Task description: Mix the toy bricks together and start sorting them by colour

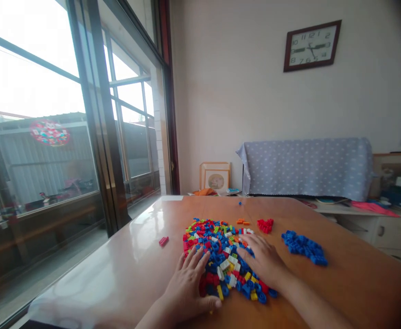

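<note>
A heap of mixed toy bricks [217, 242] in red, blue, white, yellow and green lies on the wooden table [125, 269]. My left hand [188, 278] rests at the heap's left front edge, fingers spread over the bricks, thumb pointing right. On the right side of the heap lies my right hand [264, 256], its fingers apart and reaching over some bricks. Neither hand holds a brick that I can see; the bricks beneath the palms are hidden.
Blue bricks [303, 247] form a separate pile at the right. Behind the heap are a red group [265, 225], orange pieces [243, 222] and a small blue piece [240, 203]. One pinkish-red brick [163, 241] lies left. A cloth-covered object [306, 167] stands beyond the table.
</note>
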The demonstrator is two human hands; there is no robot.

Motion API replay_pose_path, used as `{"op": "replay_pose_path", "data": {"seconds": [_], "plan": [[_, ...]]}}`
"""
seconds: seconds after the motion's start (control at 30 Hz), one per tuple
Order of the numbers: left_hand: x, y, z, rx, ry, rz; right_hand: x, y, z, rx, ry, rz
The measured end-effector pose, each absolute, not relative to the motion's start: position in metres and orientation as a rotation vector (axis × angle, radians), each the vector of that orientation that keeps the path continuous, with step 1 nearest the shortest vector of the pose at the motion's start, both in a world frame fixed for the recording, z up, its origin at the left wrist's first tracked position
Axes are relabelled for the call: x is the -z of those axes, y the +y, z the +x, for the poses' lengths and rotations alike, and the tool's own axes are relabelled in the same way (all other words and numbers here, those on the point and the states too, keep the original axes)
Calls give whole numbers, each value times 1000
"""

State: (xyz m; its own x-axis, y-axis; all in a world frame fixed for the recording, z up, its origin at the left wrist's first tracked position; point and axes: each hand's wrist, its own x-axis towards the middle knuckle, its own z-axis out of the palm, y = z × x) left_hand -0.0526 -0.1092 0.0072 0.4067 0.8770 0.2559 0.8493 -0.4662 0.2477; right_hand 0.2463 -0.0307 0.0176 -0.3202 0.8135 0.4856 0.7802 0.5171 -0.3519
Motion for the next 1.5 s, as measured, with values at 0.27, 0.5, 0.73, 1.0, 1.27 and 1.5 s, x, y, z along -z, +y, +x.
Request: {"op": "replay_pose_path", "data": {"seconds": [0.27, 0.5, 0.73, 1.0, 1.27, 1.5], "plan": [[-2, -98, -37, -580, 1649, 2527, 10, -70, 210, -148, -2406, -1440], [-1, -91, -34, -556, 1697, 2506, -2, -69, 202, -129, -2371, -1458], [11, -86, -41, -641, 1659, 2579, 0, -72, 205, -142, -2343, -1434], [8, -85, -44, -520, 1571, 2657, 0, -70, 205, -145, -2336, -1436], [8, -79, -39, -497, 1640, 2603, 11, -60, 205, -144, -2308, -1439], [9, -76, -27, -599, 1789, 2477, 14, -56, 207, -113, -2246, -1379]]}}
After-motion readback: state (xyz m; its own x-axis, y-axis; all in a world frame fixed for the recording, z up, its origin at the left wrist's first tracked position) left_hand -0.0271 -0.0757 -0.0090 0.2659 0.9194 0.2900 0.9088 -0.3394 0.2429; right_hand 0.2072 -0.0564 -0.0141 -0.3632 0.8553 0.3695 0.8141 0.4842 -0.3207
